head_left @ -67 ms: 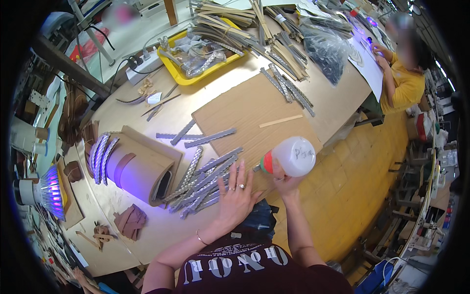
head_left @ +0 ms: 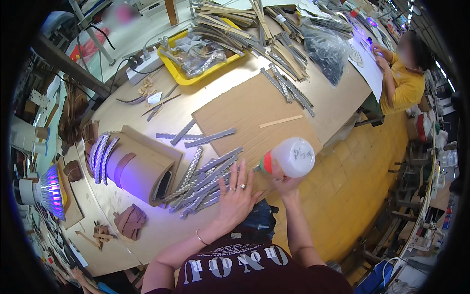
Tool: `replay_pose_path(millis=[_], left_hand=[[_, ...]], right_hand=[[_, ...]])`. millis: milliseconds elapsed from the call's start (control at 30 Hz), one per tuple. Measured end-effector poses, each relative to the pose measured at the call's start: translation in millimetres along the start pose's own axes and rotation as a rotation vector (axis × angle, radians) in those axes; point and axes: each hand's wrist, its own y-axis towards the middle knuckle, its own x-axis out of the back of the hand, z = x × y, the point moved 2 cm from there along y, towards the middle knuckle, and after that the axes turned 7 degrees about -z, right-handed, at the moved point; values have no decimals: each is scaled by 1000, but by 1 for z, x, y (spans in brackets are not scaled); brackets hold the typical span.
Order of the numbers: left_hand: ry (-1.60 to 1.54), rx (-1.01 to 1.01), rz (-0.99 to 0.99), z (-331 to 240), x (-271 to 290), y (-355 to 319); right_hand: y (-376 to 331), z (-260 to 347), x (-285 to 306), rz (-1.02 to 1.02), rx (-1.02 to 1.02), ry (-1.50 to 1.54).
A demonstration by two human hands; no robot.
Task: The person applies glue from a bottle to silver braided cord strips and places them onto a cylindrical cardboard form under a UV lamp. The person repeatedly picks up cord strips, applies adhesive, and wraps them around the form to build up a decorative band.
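My left hand (head_left: 235, 193) lies flat, fingers spread, on the pile of grey strips (head_left: 205, 179) at the near table (head_left: 147, 230) edge. My right hand (head_left: 284, 182) grips a white plastic bottle (head_left: 291, 157), tipped sideways over the cardboard sheet (head_left: 249, 110).
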Motion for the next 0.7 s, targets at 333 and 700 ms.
replay_pose_path(millis=[333,700], left_hand=[[92,-55,-52,1,0,5],[326,-175,-11,-4,3,12]], right_hand=[[-20,-21,-11,70,150,-82],[39,-35,17,-156,86,11]])
